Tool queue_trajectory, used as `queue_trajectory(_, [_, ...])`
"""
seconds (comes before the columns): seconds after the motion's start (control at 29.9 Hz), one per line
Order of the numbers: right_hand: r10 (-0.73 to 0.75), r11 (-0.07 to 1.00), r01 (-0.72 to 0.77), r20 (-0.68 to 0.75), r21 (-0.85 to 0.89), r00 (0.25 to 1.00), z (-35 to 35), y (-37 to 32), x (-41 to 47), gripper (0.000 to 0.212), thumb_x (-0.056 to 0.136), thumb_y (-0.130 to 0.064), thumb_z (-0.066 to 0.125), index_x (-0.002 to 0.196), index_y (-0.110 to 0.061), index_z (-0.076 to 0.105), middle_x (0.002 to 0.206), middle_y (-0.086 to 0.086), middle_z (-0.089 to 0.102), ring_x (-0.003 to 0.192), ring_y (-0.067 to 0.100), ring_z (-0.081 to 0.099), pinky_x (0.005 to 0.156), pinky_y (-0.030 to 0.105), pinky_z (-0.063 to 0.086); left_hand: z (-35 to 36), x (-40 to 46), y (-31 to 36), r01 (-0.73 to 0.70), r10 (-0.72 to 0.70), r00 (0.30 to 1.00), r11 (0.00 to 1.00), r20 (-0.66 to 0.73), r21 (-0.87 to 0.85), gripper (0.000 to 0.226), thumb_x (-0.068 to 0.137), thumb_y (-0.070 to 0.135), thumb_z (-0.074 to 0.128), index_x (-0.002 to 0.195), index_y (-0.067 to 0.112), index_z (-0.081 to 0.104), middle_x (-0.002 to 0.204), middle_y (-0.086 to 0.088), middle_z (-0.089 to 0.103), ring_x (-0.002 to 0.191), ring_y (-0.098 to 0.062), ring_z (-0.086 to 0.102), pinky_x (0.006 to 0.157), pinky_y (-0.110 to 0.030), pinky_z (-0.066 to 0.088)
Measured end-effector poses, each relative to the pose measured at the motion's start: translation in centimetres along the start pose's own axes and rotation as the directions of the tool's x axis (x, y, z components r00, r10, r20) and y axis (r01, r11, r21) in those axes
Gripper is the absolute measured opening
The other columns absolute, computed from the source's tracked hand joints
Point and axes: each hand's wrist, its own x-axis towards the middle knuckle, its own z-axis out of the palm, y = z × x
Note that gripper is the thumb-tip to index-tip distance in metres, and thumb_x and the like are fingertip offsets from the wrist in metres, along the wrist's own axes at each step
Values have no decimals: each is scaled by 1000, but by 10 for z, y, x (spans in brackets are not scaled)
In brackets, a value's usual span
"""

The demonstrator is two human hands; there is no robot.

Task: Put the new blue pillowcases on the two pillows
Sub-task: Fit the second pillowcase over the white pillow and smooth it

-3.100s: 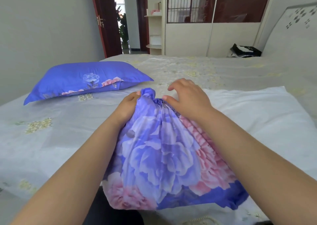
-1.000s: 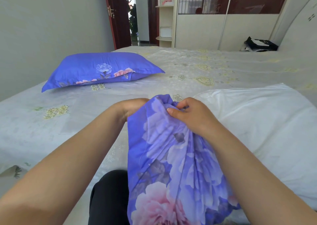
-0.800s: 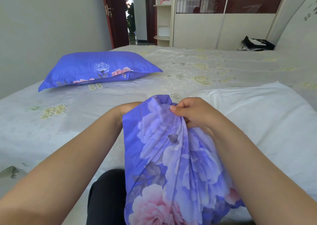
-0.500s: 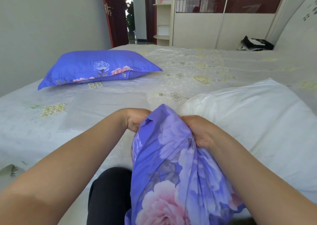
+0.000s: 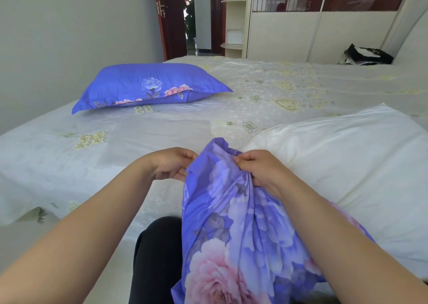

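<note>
**Blue case gathered, one pillow left to dress**

Head view: Both hands bunch the floral blue pillowcase (image 5: 234,213) above the lap, the left hand (image 5: 172,164) pinching its edge, the right hand (image 5: 257,168) clamped on gathered cloth. A bare white pillow (image 5: 347,162) lies just beside it on the bed (image 5: 150,132); a dressed pillow (image 5: 148,87) rests well apart. The opening apparently must next be found and spread over the pillow's end.

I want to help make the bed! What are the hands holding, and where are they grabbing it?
Both hands, left and right, pinch the blue flowered pillowcase at its bunched top edge.
</note>
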Motion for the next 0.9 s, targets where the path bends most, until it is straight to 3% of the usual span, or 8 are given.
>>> queue_trajectory(0.13, [35, 993, -26, 80, -117, 996, -8, -10, -7, 13, 88, -14, 65, 77, -8, 62, 80, 12, 64, 68, 19, 61, 60, 25, 54, 14, 1, -5, -19, 15, 1000, 989, -25, -145, 24, 92, 0, 41, 83, 6, 62, 62, 0, 62, 51, -12, 59, 46, -20, 47])
queue_trajectory(0.27, [119, 961, -55, 229, -270, 966, -22, -22, -20, 22, 89, -21, 65, 75, -6, 55, 79, 16, 69, 69, 24, 69, 62, 29, 56, 21, 24, -21, -99, 115, 990, 980, 86, -173, 13, 80, 2, 58, 89, 5, 50, 84, -21, 38, 71, -36, 36, 61, -36, 33])
queue_trajectory(0.43, [88, 927, -117, 97, 355, 991, -16, -9, -21, 14, 96, -9, 51, 86, -4, 59, 74, 12, 65, 62, 21, 65, 60, 30, 57, 68, -5, 7, -98, 187, 956, 931, 227, -353, 44, 79, 0, 48, 40, 15, 61, 45, 6, 52, 42, -5, 49, 46, -15, 42])
queue_trajectory(0.53, [139, 869, -162, 84, 467, 987, -11, 5, -15, 18, 94, -6, 52, 80, -3, 63, 69, 8, 68, 63, 19, 64, 62, 27, 54, 66, 12, -1, -72, 165, 951, 940, 261, -332, 22, 76, 16, 54, 63, 18, 71, 66, 1, 63, 63, -12, 59, 60, -23, 47])
queue_trajectory(0.63, [-52, 987, 17, -218, -159, 975, -9, 10, -2, 9, 89, -16, 62, 86, -14, 54, 71, -1, 59, 71, 19, 54, 63, 25, 42, 47, 22, -15, -31, 70, 986, 969, 150, -245, 16, 80, 20, 60, 91, 10, 67, 89, -9, 62, 79, -21, 59, 70, -30, 48])
queue_trajectory(0.73, [-221, 816, 65, -206, -574, 953, -2, 8, 3, 22, 91, -27, 54, 109, -15, 47, 97, 6, 62, 92, 26, 58, 80, 32, 45, 25, 10, -21, -46, 30, 975, 996, -219, -70, 12, 90, 22, 55, 88, 14, 63, 90, -5, 63, 69, -14, 58, 62, -25, 46])
queue_trajectory(0.8, [-273, 688, 73, -164, -722, 948, 6, 5, 3, 26, 93, -30, 49, 112, -12, 50, 106, 11, 63, 98, 31, 59, 82, 35, 46, 11, -9, -18, -105, 61, 885, 992, -461, -71, 39, 99, 41, 41, 78, 14, 59, 79, -2, 64, 60, -13, 57, 56, -23, 45])
queue_trajectory(0.9, [-319, 451, 43, -116, -892, 941, 16, -5, 10, 29, 95, -32, 44, 114, -11, 53, 113, 13, 62, 104, 32, 58, 76, 33, 40, 16, -39, 3, -148, 92, 903, 983, -420, -104, 74, 90, 68, 20, 81, 11, 66, 74, 0, 70, 66, -18, 65, 62, -28, 51])
